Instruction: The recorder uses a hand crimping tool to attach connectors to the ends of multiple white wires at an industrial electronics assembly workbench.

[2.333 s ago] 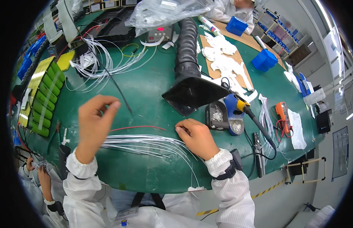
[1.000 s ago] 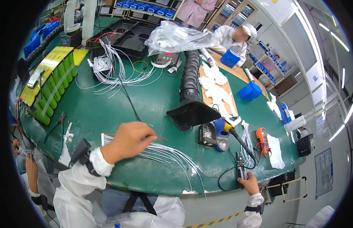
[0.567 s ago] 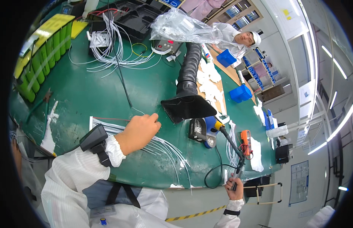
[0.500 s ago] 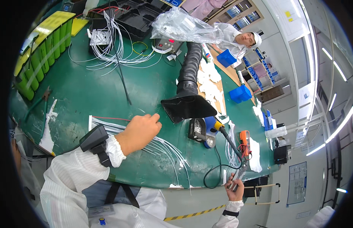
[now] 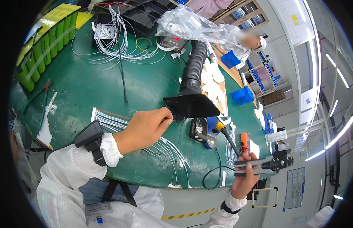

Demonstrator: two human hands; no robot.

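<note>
My left hand is closed in a pinch on a red wire, whose tip pokes out past the fingertips. That wire belongs to a bundle of white wires running under my left hand from a white connector. In my right hand, near the table's front edge, a grey and black wire stripper is held by its handles, its head pointing right. Just beyond my left hand hangs the black hood of a fume extractor hose.
Right of the hood sits a soldering iron stand with a blue and yellow holder. Past it lie an orange multimeter and more white wires. Green-handled pliers rest at left, by a green battery pack. A co-worker sits across.
My right hand has raised the wire stripper from the table's edge and turned it, so its head now points right. My left hand has moved slightly right, and the red wire's tip now shows.
</note>
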